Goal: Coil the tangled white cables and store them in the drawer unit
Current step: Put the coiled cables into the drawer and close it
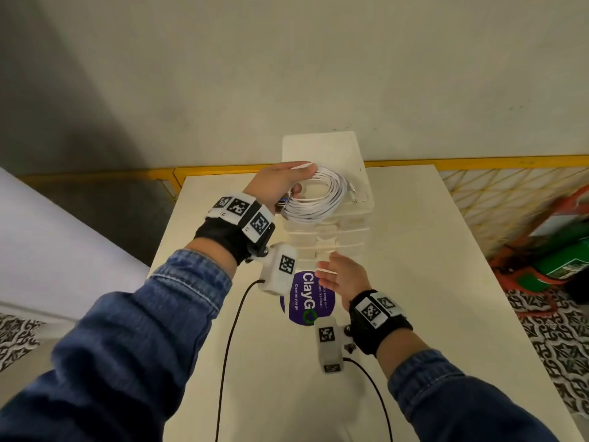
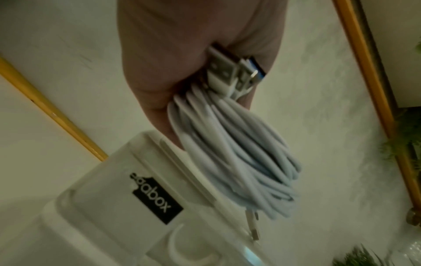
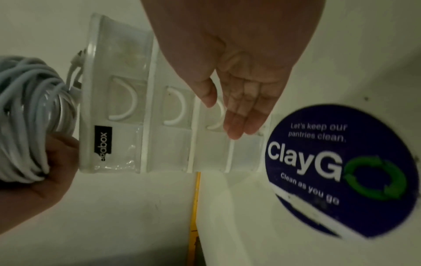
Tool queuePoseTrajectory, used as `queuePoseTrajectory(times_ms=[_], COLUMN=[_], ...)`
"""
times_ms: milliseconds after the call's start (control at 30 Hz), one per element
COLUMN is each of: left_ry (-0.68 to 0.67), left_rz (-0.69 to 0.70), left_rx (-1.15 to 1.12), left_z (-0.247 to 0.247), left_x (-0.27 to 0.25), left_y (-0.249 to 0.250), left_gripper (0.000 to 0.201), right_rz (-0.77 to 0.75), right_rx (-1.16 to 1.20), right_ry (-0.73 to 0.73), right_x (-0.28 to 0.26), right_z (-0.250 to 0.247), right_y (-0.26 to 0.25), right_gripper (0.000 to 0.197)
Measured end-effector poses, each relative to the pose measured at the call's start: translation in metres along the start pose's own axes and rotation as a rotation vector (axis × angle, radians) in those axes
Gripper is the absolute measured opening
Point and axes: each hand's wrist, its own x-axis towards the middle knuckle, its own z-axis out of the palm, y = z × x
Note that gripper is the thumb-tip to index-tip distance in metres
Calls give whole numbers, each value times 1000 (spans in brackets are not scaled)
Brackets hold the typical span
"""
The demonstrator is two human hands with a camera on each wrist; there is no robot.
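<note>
My left hand (image 1: 280, 183) grips a coiled bundle of white cables (image 1: 318, 199) and holds it over the pulled-out top drawer of the translucent drawer unit (image 1: 334, 237). In the left wrist view the cable coil (image 2: 239, 153) hangs from my fist (image 2: 177, 72), with metal USB plugs (image 2: 237, 70) sticking out by the fingers. My right hand (image 1: 341, 275) is open, its straight fingers close to the lower drawer fronts. The right wrist view shows those fingers (image 3: 239, 115) in front of a curved drawer handle (image 3: 216, 117), beside the drawer unit (image 3: 127, 144) and the coil (image 3: 29, 117).
The unit stands on a white table (image 1: 430, 282) by a round purple "ClayGo" sticker (image 1: 306, 298). Two dark wrist-camera cords (image 1: 229, 346) trail over the table. A yellow-framed mesh barrier (image 1: 510, 193) and green and orange objects (image 1: 561, 256) lie to the right.
</note>
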Motion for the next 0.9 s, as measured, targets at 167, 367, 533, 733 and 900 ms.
queuePoseTrajectory(times_ms=[167, 367, 533, 733, 900], left_ry=[12, -94, -42, -32, -10], left_rz=[-39, -64, -34, -34, -12], left_rx=[203, 339, 317, 352, 328], left_z=[0, 1, -7, -8, -7], left_x=[20, 24, 26, 28, 28], left_y=[-1, 6, 2, 3, 1], left_gripper=[46, 30, 43, 39, 34], right_rz=[-19, -12, -54, -89, -145], right_rx=[108, 105, -5, -134, -173], right_ry=[10, 110, 80, 57, 26], right_x=[5, 15, 15, 17, 9], right_z=[4, 4, 3, 0, -9], right_y=[18, 22, 17, 16, 28], right_gripper=[24, 27, 20, 25, 27])
